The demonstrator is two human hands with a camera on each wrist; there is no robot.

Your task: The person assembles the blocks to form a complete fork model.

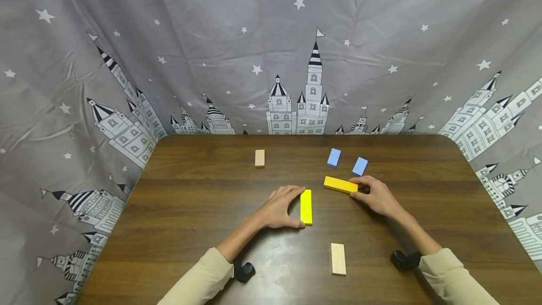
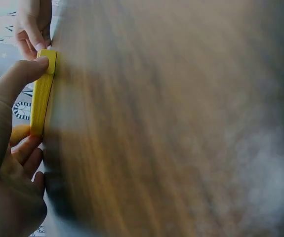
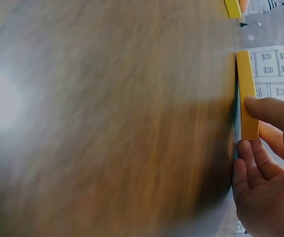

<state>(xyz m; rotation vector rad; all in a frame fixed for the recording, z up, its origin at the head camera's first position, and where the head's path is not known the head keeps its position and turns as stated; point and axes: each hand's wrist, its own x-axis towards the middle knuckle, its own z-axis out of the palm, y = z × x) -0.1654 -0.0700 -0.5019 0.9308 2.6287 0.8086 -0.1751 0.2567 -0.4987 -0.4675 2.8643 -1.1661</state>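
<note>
A bright yellow block [image 1: 306, 207] lies lengthwise away from the person near the middle of the table. My left hand [image 1: 279, 208] spans it, with the thumb at its near end and the fingers at its far end. In the left wrist view, the thumb and fingers grip the yellow block [image 2: 44, 96] by both ends. To the right, an orange-yellow block [image 1: 340, 185] points sideways, slightly slanted. My right hand [image 1: 377, 195] pinches its right end between thumb and fingers, as the right wrist view also shows on the orange-yellow block [image 3: 248, 94].
Two blue blocks [image 1: 334, 157] [image 1: 360, 166] lie just beyond the right hand. One plain wooden block [image 1: 260, 158] sits near the back edge, and another wooden block [image 1: 338, 259] lies nearer the person. Behind the brown table [image 1: 190, 211] hangs a grey castle-print curtain [image 1: 237, 36].
</note>
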